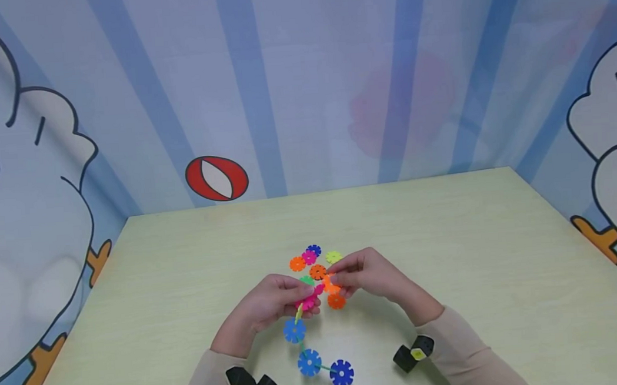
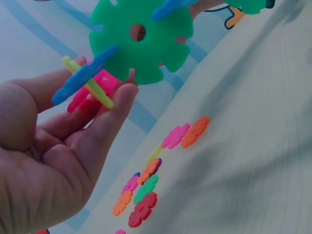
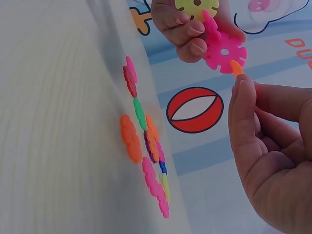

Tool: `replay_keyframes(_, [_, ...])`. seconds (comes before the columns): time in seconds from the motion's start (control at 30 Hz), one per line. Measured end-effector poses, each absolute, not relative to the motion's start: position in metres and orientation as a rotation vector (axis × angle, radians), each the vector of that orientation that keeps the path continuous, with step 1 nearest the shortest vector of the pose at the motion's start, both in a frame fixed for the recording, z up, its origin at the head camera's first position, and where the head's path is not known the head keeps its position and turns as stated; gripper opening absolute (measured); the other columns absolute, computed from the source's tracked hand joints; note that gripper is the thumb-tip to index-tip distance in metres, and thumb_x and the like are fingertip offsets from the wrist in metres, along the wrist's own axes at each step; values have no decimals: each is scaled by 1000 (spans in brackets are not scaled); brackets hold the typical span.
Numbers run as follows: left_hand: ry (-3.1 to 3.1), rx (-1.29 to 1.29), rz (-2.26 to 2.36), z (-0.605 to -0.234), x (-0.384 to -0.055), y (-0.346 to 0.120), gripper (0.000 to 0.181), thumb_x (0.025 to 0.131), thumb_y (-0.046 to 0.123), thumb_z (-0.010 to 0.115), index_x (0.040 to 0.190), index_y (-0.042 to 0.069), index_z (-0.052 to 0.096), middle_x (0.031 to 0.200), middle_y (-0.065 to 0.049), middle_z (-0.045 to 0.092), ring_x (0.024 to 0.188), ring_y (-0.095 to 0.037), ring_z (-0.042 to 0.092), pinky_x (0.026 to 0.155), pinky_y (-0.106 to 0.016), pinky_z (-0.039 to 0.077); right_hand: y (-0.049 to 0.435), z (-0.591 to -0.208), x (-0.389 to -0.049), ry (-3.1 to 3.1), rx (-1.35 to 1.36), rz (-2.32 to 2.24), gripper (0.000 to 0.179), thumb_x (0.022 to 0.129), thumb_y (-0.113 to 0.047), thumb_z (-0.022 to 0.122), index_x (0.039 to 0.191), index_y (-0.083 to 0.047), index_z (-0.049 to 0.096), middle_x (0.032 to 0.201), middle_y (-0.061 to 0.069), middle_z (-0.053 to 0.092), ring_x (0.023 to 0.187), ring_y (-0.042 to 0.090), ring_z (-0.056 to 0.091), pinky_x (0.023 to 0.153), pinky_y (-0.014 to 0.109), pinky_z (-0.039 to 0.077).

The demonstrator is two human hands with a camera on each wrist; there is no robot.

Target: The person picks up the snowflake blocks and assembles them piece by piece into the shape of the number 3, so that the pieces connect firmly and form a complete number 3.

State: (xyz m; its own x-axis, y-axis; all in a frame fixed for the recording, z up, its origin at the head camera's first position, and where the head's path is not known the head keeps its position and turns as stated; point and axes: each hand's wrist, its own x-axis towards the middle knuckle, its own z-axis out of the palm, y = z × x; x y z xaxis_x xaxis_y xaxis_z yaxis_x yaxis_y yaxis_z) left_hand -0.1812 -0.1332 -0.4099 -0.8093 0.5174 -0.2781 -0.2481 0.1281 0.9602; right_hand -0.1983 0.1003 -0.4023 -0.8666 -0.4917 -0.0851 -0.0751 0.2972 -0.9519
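Note:
My left hand (image 1: 273, 300) pinches a chain of notched snowflake discs at its pink discs (image 1: 307, 302). Below the fingers hang a yellow disc (image 1: 299, 312), blue discs (image 1: 309, 362) and a dark blue disc (image 1: 342, 373). A green disc (image 2: 161, 61) of this chain shows large in the left wrist view, with a blue disc (image 2: 83, 77) slotted into it. My right hand (image 1: 369, 276) pinches an orange disc (image 3: 236, 68) between thumb and forefinger. In the right wrist view its edge meets the notched rim of a pink disc (image 3: 225, 52); the fingers hide most of the orange one.
Loose discs lie on the pale table (image 1: 448, 225) just beyond the hands, among them an orange disc (image 1: 297, 264), a yellow disc (image 1: 333, 257) and a red disc (image 2: 143, 209). A printed curtain (image 1: 323, 85) rises behind the table's far edge.

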Motion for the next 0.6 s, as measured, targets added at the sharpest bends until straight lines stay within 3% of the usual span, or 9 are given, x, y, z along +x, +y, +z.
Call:
replay_keyframes(0.23, [1908, 235, 1707, -412, -180, -131, 33, 95, 17, 60, 113, -11, 65, 93, -15, 73, 88, -24, 72, 82, -36, 56, 99, -405, -198, 2185, -480, -1606, 24, 91, -11, 65, 107, 6, 69, 89, 11, 72, 72, 31, 69, 71, 36, 58])
replay_keyframes(0.43, [1968, 215, 1688, -414, -180, -128, 29, 95, 13, 59, 112, -10, 66, 94, -16, 73, 90, -25, 72, 84, -35, 56, 97, -408, -197, 2173, -454, -1621, 21, 91, -9, 65, 105, 6, 70, 86, 10, 72, 66, 20, 68, 71, 35, 58])
replay_keyframes(0.6, [1995, 185, 1667, -414, -179, -127, 27, 95, 13, 59, 111, -8, 68, 94, -16, 73, 90, -26, 72, 84, -35, 56, 96, -408, -195, 2173, -450, -1619, 20, 90, -8, 65, 104, 6, 70, 83, 9, 71, 64, 17, 67, 71, 35, 58])
